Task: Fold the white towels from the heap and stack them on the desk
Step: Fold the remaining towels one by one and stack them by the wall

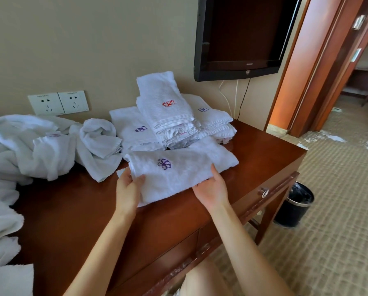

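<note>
The folded towel (pixel 178 174) looks soft, light, floppy. left hand (pixel 128 186) pinches its 8 o'clock corner, right hand (pixel 210 189) its 4 o'clock edge, thumbs on top. Support both ends or the fold sags.

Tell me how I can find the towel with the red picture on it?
Look below the black TV to the brown desk. A pile of folded white towels sits at its back. The towel you want lies on top; its stitched mark is red, while the others show purple ones.
</note>
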`<state>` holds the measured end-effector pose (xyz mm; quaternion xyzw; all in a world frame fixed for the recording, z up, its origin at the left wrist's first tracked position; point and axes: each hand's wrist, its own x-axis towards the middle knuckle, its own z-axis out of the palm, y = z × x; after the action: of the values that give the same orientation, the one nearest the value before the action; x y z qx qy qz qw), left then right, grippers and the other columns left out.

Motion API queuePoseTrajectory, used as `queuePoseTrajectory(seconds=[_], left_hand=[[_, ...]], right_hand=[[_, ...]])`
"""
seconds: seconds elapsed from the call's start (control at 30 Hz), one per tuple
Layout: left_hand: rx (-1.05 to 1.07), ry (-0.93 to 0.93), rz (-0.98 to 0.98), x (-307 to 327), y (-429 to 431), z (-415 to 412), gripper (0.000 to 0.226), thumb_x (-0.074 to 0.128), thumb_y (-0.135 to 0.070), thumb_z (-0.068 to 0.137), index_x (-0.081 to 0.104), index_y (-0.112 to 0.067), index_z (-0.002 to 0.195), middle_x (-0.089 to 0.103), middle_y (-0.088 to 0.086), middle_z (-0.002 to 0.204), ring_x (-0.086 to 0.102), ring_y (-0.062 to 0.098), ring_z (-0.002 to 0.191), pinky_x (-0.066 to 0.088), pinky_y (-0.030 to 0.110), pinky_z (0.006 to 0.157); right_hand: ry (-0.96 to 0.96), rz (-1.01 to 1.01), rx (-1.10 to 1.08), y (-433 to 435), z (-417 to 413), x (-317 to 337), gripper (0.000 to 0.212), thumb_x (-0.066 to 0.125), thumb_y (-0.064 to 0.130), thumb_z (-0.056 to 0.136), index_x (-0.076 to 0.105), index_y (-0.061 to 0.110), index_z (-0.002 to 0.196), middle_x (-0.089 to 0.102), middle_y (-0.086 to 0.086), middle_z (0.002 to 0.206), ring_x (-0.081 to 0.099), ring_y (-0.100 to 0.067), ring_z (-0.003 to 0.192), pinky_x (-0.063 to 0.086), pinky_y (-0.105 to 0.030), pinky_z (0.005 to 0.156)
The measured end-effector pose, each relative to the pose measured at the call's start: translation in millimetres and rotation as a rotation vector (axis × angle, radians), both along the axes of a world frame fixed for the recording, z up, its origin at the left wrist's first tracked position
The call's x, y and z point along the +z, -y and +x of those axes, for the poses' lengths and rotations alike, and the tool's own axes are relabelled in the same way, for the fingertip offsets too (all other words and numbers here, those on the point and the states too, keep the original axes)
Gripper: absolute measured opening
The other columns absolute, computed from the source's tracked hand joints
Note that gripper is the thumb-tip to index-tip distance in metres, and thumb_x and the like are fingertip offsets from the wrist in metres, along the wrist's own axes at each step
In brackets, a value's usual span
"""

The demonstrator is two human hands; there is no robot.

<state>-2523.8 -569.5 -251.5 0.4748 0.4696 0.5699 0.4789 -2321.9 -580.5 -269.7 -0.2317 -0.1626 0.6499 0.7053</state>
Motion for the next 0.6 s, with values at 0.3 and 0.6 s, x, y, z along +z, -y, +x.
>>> queuePoseTrajectory(seconds=[0.3, 0.6], left_hand=[[0.041, -0.053, -0.080, -13, -14, -37, 0.040, 0.048, 0.006, 0.091, 0.056, -0.009, 0.127, 0.067, 0.003, 0.109, 0.065, 0.022, 0.103, 0.052, 0.033, 0.084], [0.108, -0.176, -0.022, -14, -13, -24, 0.077, 0.054, 0.001, 0.091, 0.017, -0.026, 0.152, 0.050, 0.006, 0.137, 0.052, 0.021, 0.122, 0.044, 0.029, 0.089]], right_hand=[[0.174, -0.081, -0.048, -40, 36, 4, 0.006, 0.064, 0.017, 0.087, 0.065, 0.012, 0.089, 0.060, -0.004, 0.089, 0.062, -0.013, 0.079, 0.053, -0.025, 0.069], [0.143, -0.105, -0.165, -71, 67, 30, 0.025, 0.044, 0.018, 0.101, 0.056, 0.010, 0.122, 0.063, -0.007, 0.118, 0.063, -0.016, 0.100, 0.054, -0.026, 0.077]])
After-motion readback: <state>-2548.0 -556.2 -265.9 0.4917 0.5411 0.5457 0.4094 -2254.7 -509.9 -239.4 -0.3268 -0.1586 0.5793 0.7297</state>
